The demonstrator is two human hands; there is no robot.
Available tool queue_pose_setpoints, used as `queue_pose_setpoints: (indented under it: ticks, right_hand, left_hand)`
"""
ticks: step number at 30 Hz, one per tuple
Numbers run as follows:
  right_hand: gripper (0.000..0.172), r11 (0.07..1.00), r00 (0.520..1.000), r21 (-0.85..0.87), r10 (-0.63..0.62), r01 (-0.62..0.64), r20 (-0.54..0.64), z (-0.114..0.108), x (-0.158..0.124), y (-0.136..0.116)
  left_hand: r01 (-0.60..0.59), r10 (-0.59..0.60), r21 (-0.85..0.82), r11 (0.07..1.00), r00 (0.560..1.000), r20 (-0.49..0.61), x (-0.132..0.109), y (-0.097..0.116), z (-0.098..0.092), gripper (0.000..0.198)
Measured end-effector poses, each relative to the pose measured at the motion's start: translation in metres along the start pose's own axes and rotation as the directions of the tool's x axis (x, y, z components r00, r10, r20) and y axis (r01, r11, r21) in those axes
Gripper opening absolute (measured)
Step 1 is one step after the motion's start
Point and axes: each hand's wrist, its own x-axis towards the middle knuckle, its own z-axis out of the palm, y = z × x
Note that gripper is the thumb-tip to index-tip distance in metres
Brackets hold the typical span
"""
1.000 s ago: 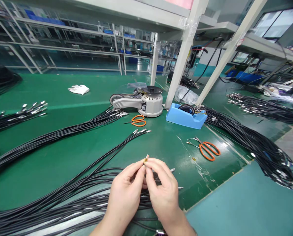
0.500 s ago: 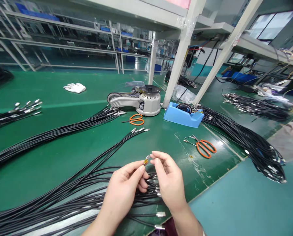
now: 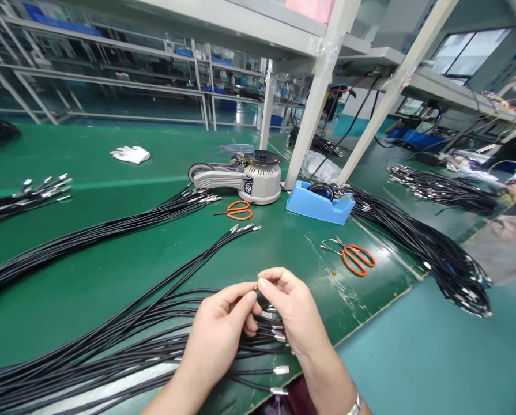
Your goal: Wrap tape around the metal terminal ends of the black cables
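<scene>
While pinched between 2 hands: a tiny brass-coloured terminal (image 3: 256, 286), apparently, is held just above the black cables (image 3: 110, 346).
Left hand (image 3: 217, 325): thumb and forefinger are pressed together on it.
Right hand (image 3: 294, 305): it is gripped from the other side.

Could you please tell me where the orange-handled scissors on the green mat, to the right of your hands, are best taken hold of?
Take the orange handle loops from above, coming from the near right. The scissors lie flat on the green mat with those loops toward you and the metal blades pointing away to the left, so the loops seem the safer end to grip.
</scene>
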Motion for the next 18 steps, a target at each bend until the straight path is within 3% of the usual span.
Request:
queue_pose_setpoints:
  ticks: [4, 10, 18]
  right_hand:
    - [0.019, 0.994, 0.993, 0.088, 0.048, -0.058, 0.107, -0.0060, 0.0001, -0.0051]
    - [0.018, 0.997, 0.992, 0.062, 0.026, -0.034, 0.122, -0.0060, 0.0019, -0.0041]
    - [0.021, 0.978, 0.967, 0.169, 0.084, -0.127, 0.241, -0.0017, 0.0029, -0.0031]
  left_hand:
    - [0.002, -0.002, -0.025, 1.000, 1.000, 0.023, 0.0011, 0.0027, -0.0028, 0.023]
    - [0.021, -0.018, -0.052, 0.998, 0.998, 0.053, 0.0001, 0.0046, -0.0032, 0.020]
    - [-0.050, 0.056, -0.083, 0.995, 0.996, 0.067, 0.0015, 0.0036, -0.0082, 0.018]
